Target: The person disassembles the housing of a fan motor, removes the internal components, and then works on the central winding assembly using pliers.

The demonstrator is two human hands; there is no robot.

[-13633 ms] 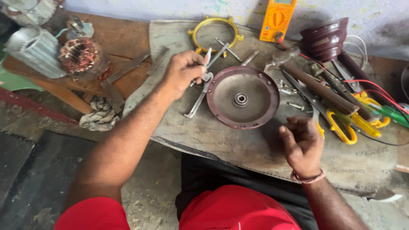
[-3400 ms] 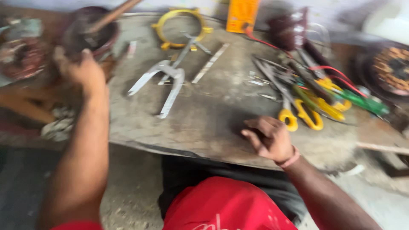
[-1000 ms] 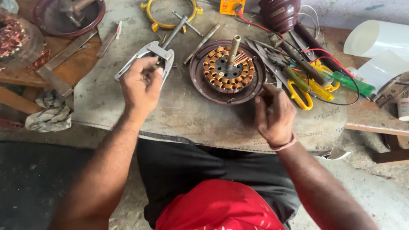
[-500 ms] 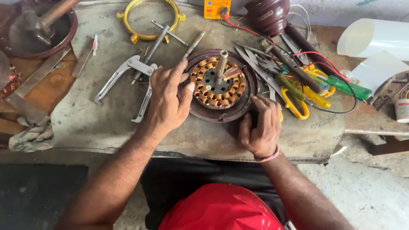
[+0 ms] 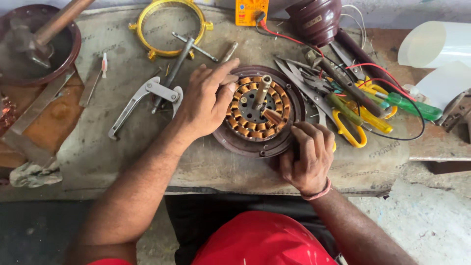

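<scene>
A round dark-brown motor housing (image 5: 260,147) lies on the grey bench, with a ring of copper-wound stator coils (image 5: 279,100) and a metal shaft (image 5: 261,91) standing up from its middle. My left hand (image 5: 206,100) rests flat on the housing's left rim, fingers spread over the coils. My right hand (image 5: 309,154) grips the housing's lower right rim, with the fingers curled at the edge of the coils. Whether it holds a small tool I cannot tell.
A silver puller tool (image 5: 142,100) lies left of my left hand. A yellow ring (image 5: 169,27), an orange meter (image 5: 251,11) and a brown dome cover (image 5: 316,19) sit at the back. Yellow-handled scissors (image 5: 346,130), pliers and screwdrivers crowd the right. A brown cover with a hammer (image 5: 39,41) is far left.
The motor with copper coils was brought onto the bench in place of the plain cover. My left hand left the puller and settled on the housing; my right hand moved onto its rim.
</scene>
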